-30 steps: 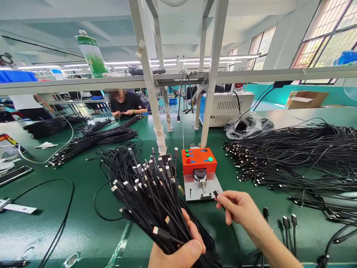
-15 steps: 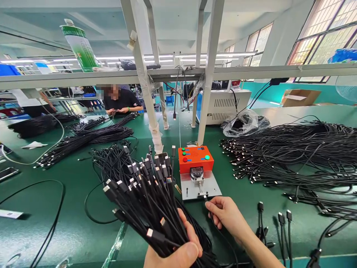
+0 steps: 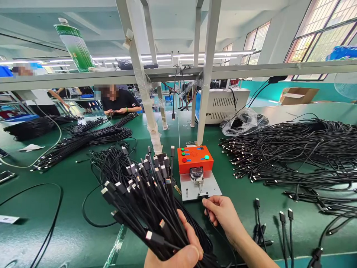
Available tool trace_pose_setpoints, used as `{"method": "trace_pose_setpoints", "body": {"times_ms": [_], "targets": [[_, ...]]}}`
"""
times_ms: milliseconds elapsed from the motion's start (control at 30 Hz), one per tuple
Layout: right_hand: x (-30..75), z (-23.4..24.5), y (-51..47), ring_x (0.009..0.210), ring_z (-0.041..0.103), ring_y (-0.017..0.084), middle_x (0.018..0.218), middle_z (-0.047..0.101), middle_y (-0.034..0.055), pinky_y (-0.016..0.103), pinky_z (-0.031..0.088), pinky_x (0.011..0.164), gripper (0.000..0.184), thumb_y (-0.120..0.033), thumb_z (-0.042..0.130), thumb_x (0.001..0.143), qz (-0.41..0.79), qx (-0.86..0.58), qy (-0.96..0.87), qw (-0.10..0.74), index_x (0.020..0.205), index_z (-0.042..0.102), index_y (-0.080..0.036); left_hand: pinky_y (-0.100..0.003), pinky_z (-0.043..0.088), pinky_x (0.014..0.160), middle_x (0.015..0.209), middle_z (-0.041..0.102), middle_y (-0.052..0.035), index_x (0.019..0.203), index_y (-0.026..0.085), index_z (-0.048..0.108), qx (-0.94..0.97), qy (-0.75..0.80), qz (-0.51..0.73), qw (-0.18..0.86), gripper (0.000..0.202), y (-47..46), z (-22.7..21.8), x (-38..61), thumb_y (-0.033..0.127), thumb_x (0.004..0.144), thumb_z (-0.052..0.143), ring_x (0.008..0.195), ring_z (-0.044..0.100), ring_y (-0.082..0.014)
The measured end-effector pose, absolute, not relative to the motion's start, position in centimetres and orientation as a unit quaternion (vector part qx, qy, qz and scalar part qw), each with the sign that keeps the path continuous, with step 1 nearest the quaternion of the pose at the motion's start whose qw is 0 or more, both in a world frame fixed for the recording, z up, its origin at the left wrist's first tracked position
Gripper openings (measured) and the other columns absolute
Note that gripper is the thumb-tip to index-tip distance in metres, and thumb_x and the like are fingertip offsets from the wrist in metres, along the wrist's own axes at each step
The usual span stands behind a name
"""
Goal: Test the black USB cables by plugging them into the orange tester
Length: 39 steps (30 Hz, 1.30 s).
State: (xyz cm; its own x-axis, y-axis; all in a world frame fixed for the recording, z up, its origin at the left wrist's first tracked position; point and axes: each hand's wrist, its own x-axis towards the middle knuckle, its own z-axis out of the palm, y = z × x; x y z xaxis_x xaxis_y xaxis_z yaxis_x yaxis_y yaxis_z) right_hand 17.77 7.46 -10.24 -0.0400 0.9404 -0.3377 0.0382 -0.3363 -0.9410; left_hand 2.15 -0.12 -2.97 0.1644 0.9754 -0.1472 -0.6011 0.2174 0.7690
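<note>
Left hand (image 3: 187,243) wraps round a thick cable bundle (image 3: 150,197), thumb on top, plugs fanned out up and to the left. Right hand (image 3: 223,214) pinches a single cable (image 3: 220,233) near its end, thumb and fingertips together, right at the front edge of the metal plate (image 3: 213,185) below the orange box (image 3: 195,158). Whether the plug is seated in the small block there: cannot tell, fingertips cover it.

Risks: plug could meet the block crooked if the pinch rolls, since the grip is only fingertips; pushing on then could bend the metal tip or nudge the plate. Cable trails under the wrist, so a snag could tug the plug out of line. Bundle is gripped by one hand and splays widely; a looser grip could let cables slide out onto the bench (image 3: 69,208). One upright plug is just beside the box, so a swing of the bundle could knock the red button (image 3: 184,160). Loose cables (image 3: 283,219) near the right forearm could get swept together.
</note>
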Motion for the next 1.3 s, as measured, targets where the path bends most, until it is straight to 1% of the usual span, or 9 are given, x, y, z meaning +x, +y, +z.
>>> {"method": "trace_pose_setpoints", "body": {"times_ms": [233, 567, 733, 867, 967, 1067, 1100, 1200, 1300], "targets": [[17.8, -10.1, 7.4, 0.031, 0.035, 0.004, 0.037, 0.046, -0.0035, 0.017, 0.027, 0.033, 0.035, -0.045, 0.057, 0.071, 0.596, -0.555, -0.422, 0.398, 0.058, 0.052, -0.013, -0.034, 0.037, 0.054, 0.061, 0.064, 0.0004, 0.087, 0.027, 0.057, 0.293, 0.323, 0.571, 0.695, 0.041, 0.3, -3.5, 2.4, 0.033, 0.051, 0.076, 0.052, 0.055, -0.0199], [18.0, -10.6, 7.5, 0.031, 0.036, 0.004, 0.039, 0.048, -0.0029, 0.016, 0.027, 0.033, 0.033, -0.042, 0.056, 0.072, 0.596, -0.551, -0.425, 0.402, 0.059, 0.052, -0.012, -0.033, 0.038, 0.064, 0.071, 0.059, 0.0006, 0.098, 0.026, 0.053, 0.327, 0.25, 0.568, 0.713, 0.042, 0.2, -2.4, 2.1, 0.026, 0.061, 0.072, 0.065, 0.055, -0.0154], [17.5, -10.7, 7.7, 0.031, 0.033, 0.004, 0.039, 0.046, -0.0034, 0.017, 0.026, 0.034, 0.033, -0.043, 0.055, 0.072, 0.59, -0.555, -0.43, 0.398, 0.059, 0.052, -0.013, -0.032, 0.036, 0.063, 0.072, 0.059, -0.0013, 0.104, 0.024, 0.053, 0.346, 0.25, 0.568, 0.704, 0.051, 0.2, -2.6, 2.0, 0.033, 0.058, 0.072, 0.065, 0.052, -0.0153], [19.0, -10.3, 7.2, 0.032, 0.035, 0.005, 0.039, 0.045, -0.0033, 0.018, 0.028, 0.035, 0.035, -0.046, 0.051, 0.074, 0.573, -0.575, -0.474, 0.342, 0.06, 0.051, -0.014, -0.033, 0.037, 0.063, 0.068, 0.059, -0.001, 0.102, 0.022, 0.052, 0.313, 0.277, 0.572, 0.705, 0.05, 0.2, -2.1, 2.3, 0.027, 0.056, 0.072, 0.063, 0.053, -0.0158], [22.3, -9.3, 6.2, 0.035, 0.043, 0.009, 0.044, 0.05, 0.0005, 0.019, 0.031, 0.035, 0.036, -0.048, 0.046, 0.076, 0.463, -0.648, -0.546, 0.259, 0.062, 0.054, -0.016, -0.033, 0.038, 0.063, 0.067, 0.059, -0.0007, 0.096, 0.02, 0.051, 0.28, 0.331, 0.572, 0.697, 0.044, 0.2, -1.6, 2.9, 0.023, 0.057, 0.071, 0.062, 0.054, -0.0163], [24.7, -6.4, 4.9, 0.046, 0.054, 0.013, 0.075, 0.064, 0.0079, 0.021, 0.034, 0.038, 0.034, -0.049, 0.05, 0.073, 0.233, -0.721, -0.595, 0.269, 0.081, 0.062, -0.019, -0.032, 0.037, 0.06, 0.066, 0.058, 0.0007, 0.093, 0.019, 0.05, 0.268, 0.358, 0.57, 0.69, 0.047, 0.6, -1.5, 3.5, 0.025, 0.052, 0.074, 0.058, 0.051, -0.0147], [24.7, -4.9, 4.5, 0.048, 0.055, 0.013, 0.084, 0.065, 0.0085, 0.022, 0.034, 0.039, 0.037, -0.05, 0.051, 0.073, 0.202, -0.717, -0.602, 0.288, 0.091, 0.063, -0.021, -0.032, 0.037, 0.058, 0.065, 0.058, 0.0007, 0.093, 0.019, 0.051, 0.27, 0.365, 0.569, 0.686, 0.049, 0.7, -1.6, 3.7, 0.026, 0.05, 0.075, 0.057, 0.05, -0.0146], [22.6, 0.5, 3.6, 0.036, 0.045, 0.009, 0.07, 0.065, 0.0054, 0.021, 0.034, 0.037, 0.049, -0.056, 0.035, 0.081, 0.384, -0.615, -0.61, 0.319, 0.109, 0.057, -0.022, -0.032, 0.037, 0.058, 0.065, 0.059, 0.0002, 0.094, 0.017, 0.051, 0.273, 0.394, 0.563, 0.673, 0.052, 1.2, -2.0, 4.2, 0.025, 0.048, 0.076, 0.058, 0.051, -0.0153], [19.7, 5.6, 2.8, 0.029, 0.036, 0.007, 0.057, 0.061, 0.0037, 0.019, 0.026, 0.031, 0.054, -0.058, 0.032, 0.082, 0.54, -0.493, -0.593, 0.337, 0.111, 0.057, -0.021, -0.03, 0.036, 0.054, 0.063, 0.06, -0.0003, 0.091, 0.016, 0.051, 0.299, 0.396, 0.552, 0.67, 0.05, 1.5, -2.0, 4.4, 0.024, 0.049, 0.076, 0.055, 0.051, -0.0146]]}}
